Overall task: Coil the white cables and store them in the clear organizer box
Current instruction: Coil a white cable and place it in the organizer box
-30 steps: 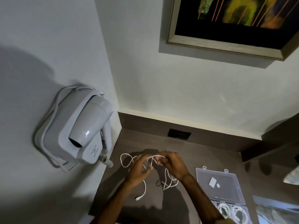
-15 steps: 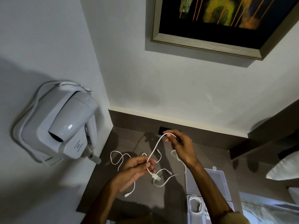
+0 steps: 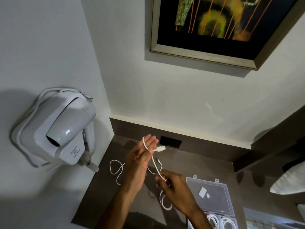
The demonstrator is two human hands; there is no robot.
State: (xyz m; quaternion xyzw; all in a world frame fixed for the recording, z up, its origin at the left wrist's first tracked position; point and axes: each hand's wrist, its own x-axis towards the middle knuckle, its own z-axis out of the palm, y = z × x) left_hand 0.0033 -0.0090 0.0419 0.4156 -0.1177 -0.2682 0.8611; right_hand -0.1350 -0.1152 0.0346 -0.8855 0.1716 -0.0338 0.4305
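Note:
My left hand (image 3: 142,156) is raised over the dark counter with its fingers straight and together. A white cable (image 3: 155,164) loops over those fingers, and its USB plug (image 3: 160,148) sticks out to the right of them. From there the cable runs down to my right hand (image 3: 171,185), which pinches it lower and to the right. Below that hand the cable hangs in a loop. A second white cable (image 3: 116,169) lies loose on the counter to the left. The clear organizer box (image 3: 212,195) lies open at the right, with coiled white cables (image 3: 219,222) in its base.
A wall-mounted hair dryer (image 3: 66,129) juts out at the left, close to the dark counter (image 3: 198,166). A black socket (image 3: 170,142) sits in the back ledge. A framed picture (image 3: 219,30) hangs on the wall above. A white pillow (image 3: 290,180) shows at the right.
My left hand rose and straightened its fingers with the cable now looped over them. My right hand dropped from near the socket down to the right, drawing the cable with it.

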